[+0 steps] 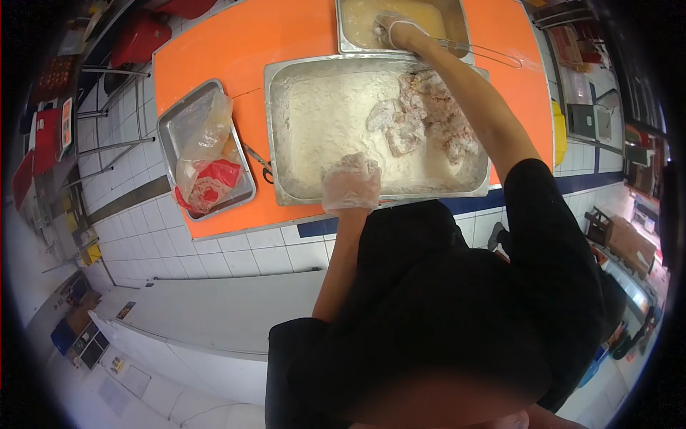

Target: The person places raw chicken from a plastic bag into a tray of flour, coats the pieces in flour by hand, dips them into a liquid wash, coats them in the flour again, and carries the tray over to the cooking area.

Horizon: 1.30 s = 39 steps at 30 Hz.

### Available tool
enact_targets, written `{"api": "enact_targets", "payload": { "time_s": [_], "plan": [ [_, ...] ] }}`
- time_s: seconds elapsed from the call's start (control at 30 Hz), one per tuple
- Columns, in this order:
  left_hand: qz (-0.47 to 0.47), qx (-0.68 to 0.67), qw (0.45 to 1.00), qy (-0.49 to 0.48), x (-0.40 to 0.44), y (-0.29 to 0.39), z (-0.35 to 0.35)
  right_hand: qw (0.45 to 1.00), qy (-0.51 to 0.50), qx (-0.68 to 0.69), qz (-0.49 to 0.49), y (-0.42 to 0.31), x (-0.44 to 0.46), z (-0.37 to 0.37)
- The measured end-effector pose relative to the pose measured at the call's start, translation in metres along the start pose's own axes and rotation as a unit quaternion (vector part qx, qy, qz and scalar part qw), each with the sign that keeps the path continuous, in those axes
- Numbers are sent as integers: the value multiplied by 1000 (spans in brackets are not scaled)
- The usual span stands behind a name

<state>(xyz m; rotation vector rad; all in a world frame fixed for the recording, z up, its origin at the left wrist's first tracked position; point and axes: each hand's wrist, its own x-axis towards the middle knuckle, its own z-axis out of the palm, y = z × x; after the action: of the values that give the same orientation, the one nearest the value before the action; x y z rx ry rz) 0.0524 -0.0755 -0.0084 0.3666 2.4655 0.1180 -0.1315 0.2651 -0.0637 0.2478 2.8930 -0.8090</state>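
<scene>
My left hand [350,182], in a clear plastic glove caked with flour, is over the near rim of a large metal tray [270,114]. White flour [321,107] fills that tray, and the hand's fingertips are out of sight, bent downward. Floured raw meat pieces [404,129], apparently chicken, are heaped on the tray's right side. My right hand [389,28], also gloved, reaches into a smaller metal pan [461,21] of yellowish liquid [357,25]. Its fingers are mostly hidden. A long wire handle [493,56] sticks out over that pan's right rim, beside my right wrist.
The trays stand on an orange table [204,43]. At left, a metal tray [246,187] holds a clear plastic bag [207,136] with red print. Dark-handled scissors [266,171] lie between the trays. A white counter [221,307] is behind me; red chairs [143,39] stand beyond the table.
</scene>
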Motion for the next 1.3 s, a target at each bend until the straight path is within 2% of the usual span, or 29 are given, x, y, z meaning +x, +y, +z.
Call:
{"api": "enact_targets", "payload": {
  "time_s": [0.03,0.1,0.27,0.3,0.37,0.4,0.5,0.53,0.6,0.63,0.7,0.73,0.8,0.9,1.0,1.03,1.1,1.13,1.2,1.27,1.3],
  "plan": [
    [11,8,1000,7,1,-3,2,994,-29,86,-58,-11,-15,-20],
    [36,25,999,24,4,-7,8,982,-38,161,-88,-19,-21,-38],
    [-32,5,997,-69,-2,8,-22,991,53,112,58,-13,-31,-54],
    [-43,6,994,-99,-2,9,-23,972,56,226,43,-16,-44,-60],
    [23,26,999,-30,4,-2,4,894,62,443,13,-22,-81,-64],
    [55,33,998,8,9,-6,13,923,54,379,42,-26,-100,-65],
    [48,17,999,-9,14,-5,5,983,-31,162,80,-42,-148,-59],
    [75,17,996,55,21,-12,10,991,-91,74,65,-47,-157,-47],
    [132,19,974,185,39,-31,27,975,-200,-77,52,-70,-166,-33],
    [117,27,971,209,44,-35,28,956,-253,-140,49,-88,-167,-30],
    [90,41,962,255,55,-41,29,980,-145,-120,-58,-86,-149,27],
    [68,39,972,222,68,-45,33,982,21,-60,-178,-60,-140,81],
    [25,37,988,151,92,-54,41,981,-146,-95,-84,-106,-117,85],
    [38,-32,998,23,104,-58,31,968,-9,-203,-149,-102,-128,147],
    [34,-73,996,-50,106,-54,24,957,-204,-174,-109,-103,-159,139],
    [43,-90,993,-56,110,-57,28,927,-345,-129,-66,-118,-173,86],
    [95,-132,987,-15,132,-77,65,959,-229,-163,-29,-119,-183,56],
    [98,-170,979,-57,128,-71,57,969,-171,-179,-13,-118,-186,42],
    [91,-265,951,-130,119,-47,46,970,-138,-89,181,-113,-192,-20],
    [55,-387,903,-179,144,-31,73,955,-78,-149,246,-82,-195,-53],
    [30,-448,874,-187,146,-17,78,961,-71,-149,222,-57,-199,-55]
  ]
}}
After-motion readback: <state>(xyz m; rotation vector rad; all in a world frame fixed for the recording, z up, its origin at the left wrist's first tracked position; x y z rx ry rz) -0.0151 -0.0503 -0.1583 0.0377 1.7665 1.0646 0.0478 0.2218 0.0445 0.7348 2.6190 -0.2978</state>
